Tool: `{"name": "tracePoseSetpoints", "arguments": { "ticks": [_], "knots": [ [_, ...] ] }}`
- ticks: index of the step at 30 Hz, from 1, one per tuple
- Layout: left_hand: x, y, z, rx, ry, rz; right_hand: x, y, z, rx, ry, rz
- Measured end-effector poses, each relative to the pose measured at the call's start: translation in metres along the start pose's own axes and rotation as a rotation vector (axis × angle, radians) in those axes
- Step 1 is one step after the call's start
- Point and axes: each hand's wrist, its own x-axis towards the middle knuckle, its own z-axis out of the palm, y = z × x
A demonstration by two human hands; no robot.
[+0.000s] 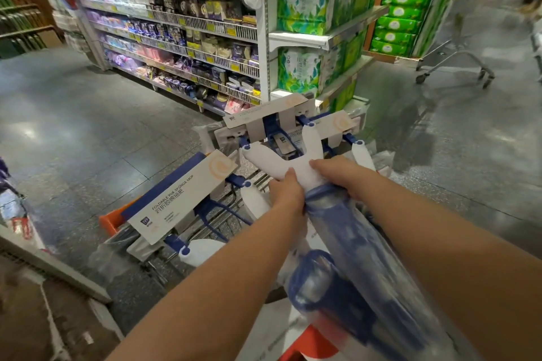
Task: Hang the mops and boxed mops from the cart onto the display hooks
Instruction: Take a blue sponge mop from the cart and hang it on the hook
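Observation:
Several sponge mops with white and blue handles lie in the cart (pixel 110 221), their heads boxed in white-and-blue card sleeves; one boxed head (pixel 179 199) sits at the cart's left. A bundle of mop handles (pixel 296 165) in clear plastic wrap runs from the cart toward me. My left hand (pixel 286 196) grips the bundle from the left where the white grips meet the blue shafts. From the right, my right hand (pixel 340 174) holds the same bundle. No display hooks show.
Shelves of packaged goods (pixel 181 38) line the aisle ahead on the left. Green tissue packs (pixel 311 6) fill the end shelf. An empty trolley (pixel 457 58) stands at the far right. Grey tiled floor (pixel 67 114) spreads to the left.

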Motion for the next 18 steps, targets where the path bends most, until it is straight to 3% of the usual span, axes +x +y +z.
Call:
{"name": "tracePoseSetpoints", "arguments": {
  "ticks": [8, 18],
  "knots": [
    [-0.012, 0.004, 0.008, -0.079, 0.062, 0.093, -0.007, 0.001, -0.01, 0.154, 0.013, -0.016],
    [-0.068, 0.05, 0.023, -0.1, -0.161, 0.349, -0.071, -0.023, -0.06, 0.387, 0.205, -0.16]
  ]
}}
